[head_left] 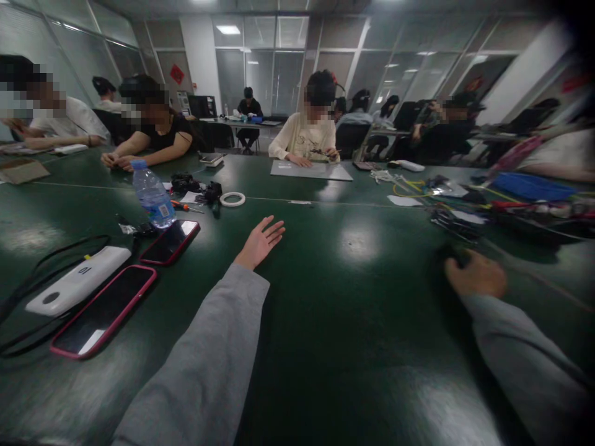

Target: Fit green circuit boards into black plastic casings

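My left hand is open over the green table, its fingers stretched forward and apart, holding nothing. On the right, my right hand is closed on a small black object at the table's surface. Motion blur and dark surroundings hide what kind of object it is. Left of my left hand lie a dark-screened phone with a red edge and a larger phone in a pink-red case. A white device marked 10, with a black cable, rests beside the larger phone.
A water bottle stands behind the phones, near a white tape roll, an orange-handled screwdriver and black gear. Cables and a blue bag lie far right. Across the table, a person works over a grey board.
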`<action>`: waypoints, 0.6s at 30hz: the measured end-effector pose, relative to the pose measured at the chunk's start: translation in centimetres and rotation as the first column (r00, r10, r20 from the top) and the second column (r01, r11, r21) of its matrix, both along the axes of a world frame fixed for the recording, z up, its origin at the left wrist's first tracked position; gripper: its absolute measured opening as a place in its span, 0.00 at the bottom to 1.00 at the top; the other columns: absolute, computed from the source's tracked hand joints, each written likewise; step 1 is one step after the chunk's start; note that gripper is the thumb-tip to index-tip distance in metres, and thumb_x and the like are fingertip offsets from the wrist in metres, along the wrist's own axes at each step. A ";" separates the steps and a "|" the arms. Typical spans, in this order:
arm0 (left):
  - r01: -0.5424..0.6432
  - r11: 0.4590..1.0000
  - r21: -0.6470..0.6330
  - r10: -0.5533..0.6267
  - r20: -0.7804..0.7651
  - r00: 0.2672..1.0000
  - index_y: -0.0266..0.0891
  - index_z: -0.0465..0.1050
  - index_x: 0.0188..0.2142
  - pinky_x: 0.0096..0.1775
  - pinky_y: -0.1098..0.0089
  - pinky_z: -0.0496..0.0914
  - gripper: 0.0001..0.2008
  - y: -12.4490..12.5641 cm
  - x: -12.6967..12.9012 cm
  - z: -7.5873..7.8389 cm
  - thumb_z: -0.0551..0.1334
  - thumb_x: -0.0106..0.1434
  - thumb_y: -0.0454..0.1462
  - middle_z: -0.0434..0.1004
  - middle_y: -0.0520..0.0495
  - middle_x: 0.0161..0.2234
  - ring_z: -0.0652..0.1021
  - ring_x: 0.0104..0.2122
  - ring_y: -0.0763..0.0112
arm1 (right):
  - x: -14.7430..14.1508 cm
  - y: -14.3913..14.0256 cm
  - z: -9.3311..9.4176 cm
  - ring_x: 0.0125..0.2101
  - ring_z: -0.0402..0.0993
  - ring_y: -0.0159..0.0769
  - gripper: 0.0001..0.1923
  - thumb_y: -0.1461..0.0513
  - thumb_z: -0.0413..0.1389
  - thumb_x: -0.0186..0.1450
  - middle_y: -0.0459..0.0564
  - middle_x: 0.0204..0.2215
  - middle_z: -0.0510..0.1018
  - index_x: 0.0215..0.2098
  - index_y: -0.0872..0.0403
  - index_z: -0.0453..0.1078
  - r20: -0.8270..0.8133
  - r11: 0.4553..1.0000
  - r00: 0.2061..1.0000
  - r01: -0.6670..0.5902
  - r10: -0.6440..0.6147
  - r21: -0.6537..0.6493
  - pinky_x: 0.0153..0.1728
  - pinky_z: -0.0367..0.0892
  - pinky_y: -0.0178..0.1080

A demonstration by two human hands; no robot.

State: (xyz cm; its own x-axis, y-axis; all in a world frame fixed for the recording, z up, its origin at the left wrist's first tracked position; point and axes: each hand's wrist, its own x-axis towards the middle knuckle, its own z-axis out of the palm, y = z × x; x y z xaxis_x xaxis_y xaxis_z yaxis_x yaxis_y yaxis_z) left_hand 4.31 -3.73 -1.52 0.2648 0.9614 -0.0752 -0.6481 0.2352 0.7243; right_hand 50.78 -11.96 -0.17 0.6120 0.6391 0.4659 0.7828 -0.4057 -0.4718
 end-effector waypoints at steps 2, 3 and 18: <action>-0.086 0.995 0.048 0.089 -0.043 0.995 0.43 0.64 0.54 0.56 0.62 0.63 0.21 0.3 0.1 -0.2 0.58 0.63 0.43 0.73 0.42 0.52 0.74 0.51 0.66 | -5.6 2.4 -1.1 0.49 0.66 0.57 0.24 0.56 0.51 0.64 0.72 0.43 0.71 0.54 0.62 0.68 0.116 0.966 0.959 -0.254 0.257 -0.039 0.46 0.59 0.60; -0.127 0.989 0.072 0.132 -0.064 0.989 0.42 0.65 0.54 0.57 0.63 0.62 0.21 0.4 0.1 -0.4 0.59 0.62 0.43 0.73 0.43 0.52 0.73 0.52 0.66 | -9.1 3.5 -1.6 0.49 0.66 0.54 0.23 0.59 0.51 0.64 0.71 0.44 0.71 0.54 0.64 0.68 0.150 0.932 0.920 -0.360 0.363 -0.047 0.48 0.60 0.57; -0.189 0.961 0.202 0.226 -0.178 0.958 0.35 0.71 0.48 0.49 0.64 0.66 0.18 1.7 0.1 -1.3 0.62 0.60 0.42 0.79 0.40 0.41 0.76 0.43 0.66 | -29.7 4.5 -3.5 0.52 0.58 0.51 0.31 0.56 0.56 0.62 0.64 0.50 0.61 0.59 0.62 0.55 0.213 0.637 0.643 -0.763 0.735 0.108 0.53 0.60 0.54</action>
State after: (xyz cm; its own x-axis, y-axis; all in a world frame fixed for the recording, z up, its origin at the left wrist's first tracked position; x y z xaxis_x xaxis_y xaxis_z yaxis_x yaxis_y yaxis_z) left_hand 4.45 -2.03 -2.79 0.0557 0.9957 0.0745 -0.5087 -0.0359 0.8602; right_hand 21.12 -7.46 -3.70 -0.1201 0.7487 0.6519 0.8398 0.4268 -0.3355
